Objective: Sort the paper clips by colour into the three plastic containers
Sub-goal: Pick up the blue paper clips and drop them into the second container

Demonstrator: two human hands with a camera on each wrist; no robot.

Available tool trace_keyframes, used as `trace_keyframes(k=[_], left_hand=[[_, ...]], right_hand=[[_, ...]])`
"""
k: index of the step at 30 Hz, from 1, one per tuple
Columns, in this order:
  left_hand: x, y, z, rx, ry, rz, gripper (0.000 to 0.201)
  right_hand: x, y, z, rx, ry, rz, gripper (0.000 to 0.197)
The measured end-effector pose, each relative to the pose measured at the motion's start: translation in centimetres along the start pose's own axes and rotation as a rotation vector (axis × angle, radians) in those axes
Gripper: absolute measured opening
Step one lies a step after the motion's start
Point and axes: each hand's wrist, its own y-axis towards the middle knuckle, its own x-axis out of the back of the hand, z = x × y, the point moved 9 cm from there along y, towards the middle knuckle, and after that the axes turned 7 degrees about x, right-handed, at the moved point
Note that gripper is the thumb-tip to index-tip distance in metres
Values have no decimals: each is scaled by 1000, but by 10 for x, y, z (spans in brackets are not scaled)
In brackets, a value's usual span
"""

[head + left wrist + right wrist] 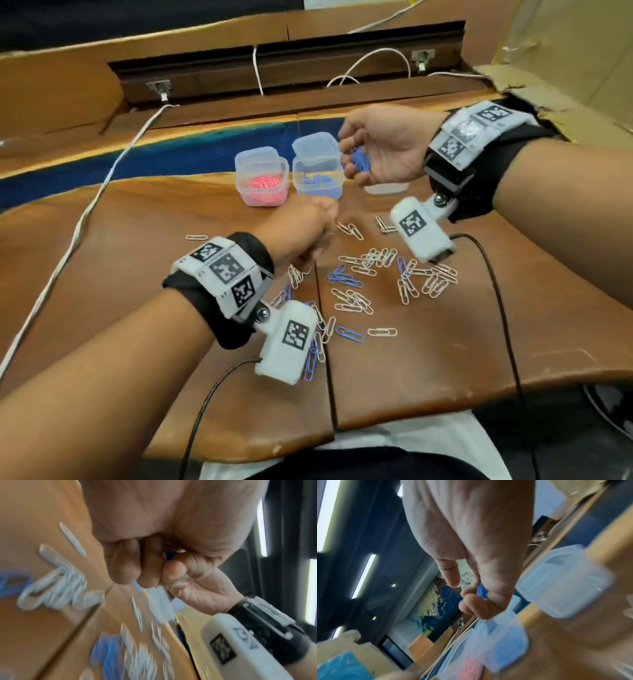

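Right hand (pixel 383 150) cups blue clips (pixel 361 161) beside the blue container (pixel 317 178); left hand (pixel 301 229) fisted.

White cable (pixel 85 219) crosses the wooden table (pixel 445 342) beside cardboard (pixel 565 68).

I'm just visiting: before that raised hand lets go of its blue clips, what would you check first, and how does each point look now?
1. Right hand holds only blue clips: ok, only blue shows.
2. Blue-clip tub open: ok, lid tipped back.
3. Hand directly over that tub: not ok, it sits to the tub's right, by its rim.
4. Pink-clip tub clear of the drop: ok, it stands on the far side of the blue one.
5. Third tub ready: cannot tell, the hand hides most of it.
6. Left hand out of the way: ok, fisted low near the loose clips; what it holds cannot be told.
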Motion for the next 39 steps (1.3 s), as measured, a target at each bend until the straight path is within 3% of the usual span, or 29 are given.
trace_keyframes(k=[3, 7, 10, 13, 18, 22, 25, 29, 32, 35, 39], left_hand=[[49, 15, -6, 77, -100, -146, 26], [86, 44, -31, 134, 18, -182, 35], [93, 71, -47, 183, 55, -146, 28], [91, 91, -54, 215, 98, -155, 25], [79, 115, -55, 265, 335, -236, 32], [70, 124, -68, 196, 668, -267, 12], [70, 128, -69, 164, 818, -296, 32], [55, 115, -77, 66, 962, -335, 27], [50, 101, -86, -50, 946, -375, 17], [32, 70, -83, -173, 930, -283, 12], [-17, 31, -42, -207, 1094, 53, 13]], right_hand=[[-19, 27, 21, 18, -191, -12, 23], [-30, 47, 33, 35, -484, -43, 18], [-31, 48, 46, 140, -741, -66, 20], [-20, 37, 63, 278, -818, -118, 19], [7, 8, 57, 270, -883, -91, 25], [24, -13, 44, 297, -786, -74, 14], [25, -21, 33, 290, -810, -17, 11], [22, -39, 16, 304, -1023, 57, 9], [7, -53, -19, 269, -1203, 237, 11], [-3, -65, -43, 310, -1264, 352, 16], [-2, -66, -59, 349, -1332, 364, 26]])
